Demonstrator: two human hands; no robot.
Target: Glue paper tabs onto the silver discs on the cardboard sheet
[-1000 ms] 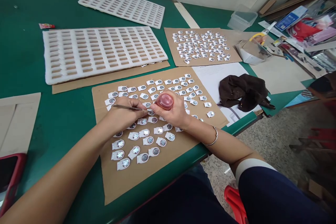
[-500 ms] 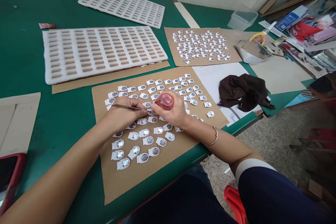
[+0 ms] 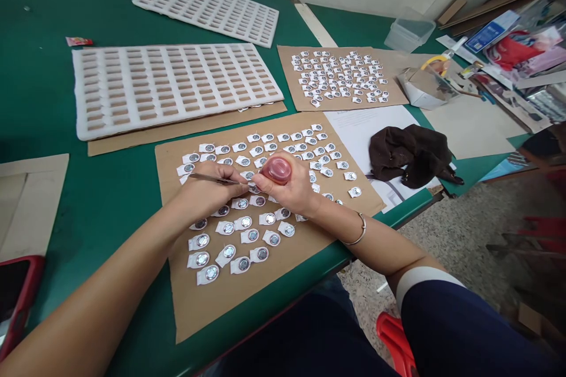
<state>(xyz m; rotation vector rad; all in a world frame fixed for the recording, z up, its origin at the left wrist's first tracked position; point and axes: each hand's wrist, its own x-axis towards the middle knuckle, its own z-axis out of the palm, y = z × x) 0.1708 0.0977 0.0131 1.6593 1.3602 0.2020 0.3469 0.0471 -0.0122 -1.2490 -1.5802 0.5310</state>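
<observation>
My left hand [image 3: 212, 191] is closed around thin metal tweezers [image 3: 207, 178], whose back end sticks out to the left. Wrapped in my right hand [image 3: 296, 191] is a reddish, round-ended bottle [image 3: 277, 171], its base facing up at me and its lower end hidden by the fingers. The fingertips of both hands almost meet over one small white tab with a round silver disc [image 3: 253, 188], partly covered. Similar tabs [image 3: 240, 265] lie in loose rows on the brown cardboard sheet [image 3: 198, 312] beneath my hands.
Two white slotted foam trays [image 3: 177, 85] lie at the back left. A second cardboard sheet [image 3: 289, 85] with many tabs is behind my right hand. To the right are a dark cloth [image 3: 409, 153], a paper sheet [image 3: 349, 123] and a tool box [image 3: 424, 88]. A red-cased phone [image 3: 26, 294] lies front left.
Almost nothing differs. Both hands keep their places and grips over the same tab, and the view has shifted very slightly.
</observation>
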